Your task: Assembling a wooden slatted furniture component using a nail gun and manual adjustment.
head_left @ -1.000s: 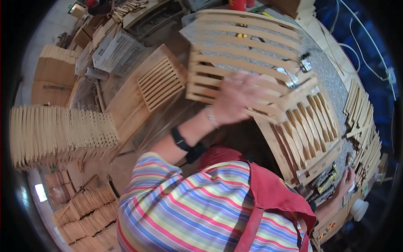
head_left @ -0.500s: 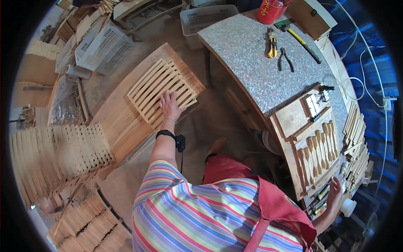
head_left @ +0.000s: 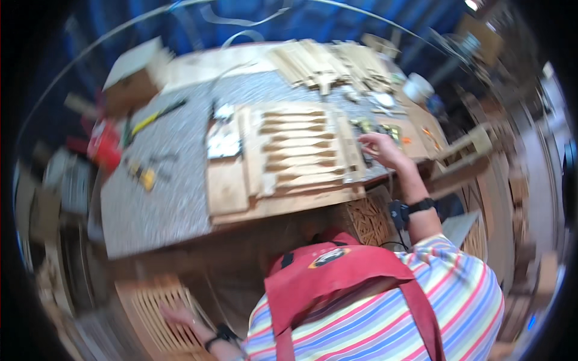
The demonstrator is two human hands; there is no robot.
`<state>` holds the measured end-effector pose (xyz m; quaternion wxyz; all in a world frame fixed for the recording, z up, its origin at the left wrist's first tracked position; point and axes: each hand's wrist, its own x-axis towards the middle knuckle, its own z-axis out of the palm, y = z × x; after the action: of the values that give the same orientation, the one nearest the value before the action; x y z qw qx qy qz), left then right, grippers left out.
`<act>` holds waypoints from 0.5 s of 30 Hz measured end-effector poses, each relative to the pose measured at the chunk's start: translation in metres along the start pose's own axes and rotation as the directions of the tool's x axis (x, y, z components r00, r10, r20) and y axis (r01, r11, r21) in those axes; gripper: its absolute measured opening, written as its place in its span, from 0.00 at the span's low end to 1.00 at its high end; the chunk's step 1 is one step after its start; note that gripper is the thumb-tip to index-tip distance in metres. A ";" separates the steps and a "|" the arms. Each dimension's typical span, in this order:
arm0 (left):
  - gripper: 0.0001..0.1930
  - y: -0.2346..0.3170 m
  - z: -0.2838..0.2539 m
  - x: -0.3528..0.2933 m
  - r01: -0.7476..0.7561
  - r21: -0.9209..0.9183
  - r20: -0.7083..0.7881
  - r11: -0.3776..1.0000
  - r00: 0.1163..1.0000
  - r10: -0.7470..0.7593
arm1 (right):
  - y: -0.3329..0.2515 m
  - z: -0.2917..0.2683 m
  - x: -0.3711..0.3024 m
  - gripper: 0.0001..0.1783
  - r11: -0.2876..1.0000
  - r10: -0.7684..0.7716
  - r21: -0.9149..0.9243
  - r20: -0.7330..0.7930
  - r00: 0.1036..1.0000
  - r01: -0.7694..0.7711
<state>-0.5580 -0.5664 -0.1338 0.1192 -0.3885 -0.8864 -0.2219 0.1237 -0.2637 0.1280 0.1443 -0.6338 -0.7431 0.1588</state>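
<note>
At the lower left, my left hand [head_left: 177,316] lies over a slatted wooden panel [head_left: 153,304]. It is blurred, but its fingers look stretched out and do not wrap the panel. My right hand [head_left: 380,147] hovers at the right end of a wooden jig [head_left: 229,201] on the bench, fingers loosely bent and apart, with nothing visible in them. Several narrow-waisted wooden pieces [head_left: 299,144] lie side by side in the jig. A metal clamp [head_left: 224,141] is fixed at its left end.
The speckled bench top [head_left: 186,198] also bears a yellow utility knife [head_left: 143,176], blurred pliers [head_left: 164,157], a yellow-and-black hammer-like tool [head_left: 155,117] and a red bucket [head_left: 104,144]. Wooden strips [head_left: 310,63] are piled at the back, near a white container [head_left: 417,88].
The view has swung right, bringing the bench and jig to the centre. My left hand is still over the slatted panel, now at the lower left; my right hand is beside the jig.
</note>
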 end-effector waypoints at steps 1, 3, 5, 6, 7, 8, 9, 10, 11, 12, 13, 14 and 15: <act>0.30 0.035 -0.008 0.031 0.109 -0.440 -0.001 0.891 0.992 -0.122 | -0.008 -0.008 -0.002 0.13 0.997 0.073 0.007 -0.009 0.997 -0.073; 0.20 0.192 -0.064 0.081 0.118 -0.852 0.095 0.510 0.993 -0.071 | 0.021 -0.030 -0.013 0.13 0.986 0.163 -0.040 -0.025 0.986 -0.164; 0.24 0.305 -0.123 0.098 0.135 -0.988 0.102 -0.077 0.938 0.332 | 0.050 -0.045 -0.013 0.13 0.986 0.165 0.042 -0.050 0.985 -0.163; 0.34 0.366 -0.155 0.101 0.081 -0.969 -0.075 -0.234 0.804 0.590 | 0.066 -0.052 -0.014 0.13 0.976 0.197 0.104 -0.075 0.978 -0.189; 0.39 0.431 -0.191 0.107 0.143 -0.905 -0.261 -0.401 0.557 0.788 | 0.081 -0.064 -0.014 0.13 0.975 0.212 0.083 -0.079 0.974 -0.206; 0.39 0.490 -0.229 0.099 0.276 -0.825 -0.354 -0.494 0.430 0.831 | 0.100 -0.075 -0.012 0.13 0.973 0.219 0.087 -0.074 0.973 -0.213; 0.39 0.517 -0.277 0.087 0.372 -0.791 -0.323 -0.487 0.422 0.847 | 0.102 -0.077 0.011 0.14 0.960 0.253 0.131 -0.021 0.967 -0.249; 0.35 0.564 -0.295 0.080 0.532 -0.634 -0.450 -0.562 0.337 0.827 | 0.113 -0.079 0.020 0.14 0.932 0.328 0.155 0.020 0.944 -0.327; 0.30 0.563 -0.305 0.102 0.700 -0.714 -0.123 0.012 -0.142 0.982 | 0.048 -0.105 0.005 0.14 0.701 0.511 0.517 0.115 0.852 -0.491; 0.26 0.593 -0.304 0.121 0.531 -0.663 0.141 0.529 -0.605 0.784 | 0.176 -0.059 0.050 0.14 0.999 0.032 -0.036 -0.038 0.999 -0.034; 0.25 0.636 -0.295 0.114 0.454 -0.763 0.062 0.460 -0.657 0.752 | 0.271 -0.051 0.079 0.15 0.971 0.117 0.224 -0.163 0.980 -0.079; 0.24 0.662 -0.296 0.089 0.436 -0.848 -0.026 0.302 -0.603 0.797 | 0.320 -0.026 0.076 0.15 0.855 0.222 0.508 -0.176 0.959 -0.105; 0.23 0.664 -0.298 0.072 0.357 -0.899 0.029 0.254 -0.530 0.848 | 0.277 -0.031 0.102 0.16 0.939 0.169 0.309 -0.041 0.985 -0.148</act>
<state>-0.1027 -0.2676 0.3539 -0.6839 -0.7235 -0.0586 -0.0738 0.3693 -0.1208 0.0414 0.2519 -0.6667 -0.6509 0.2615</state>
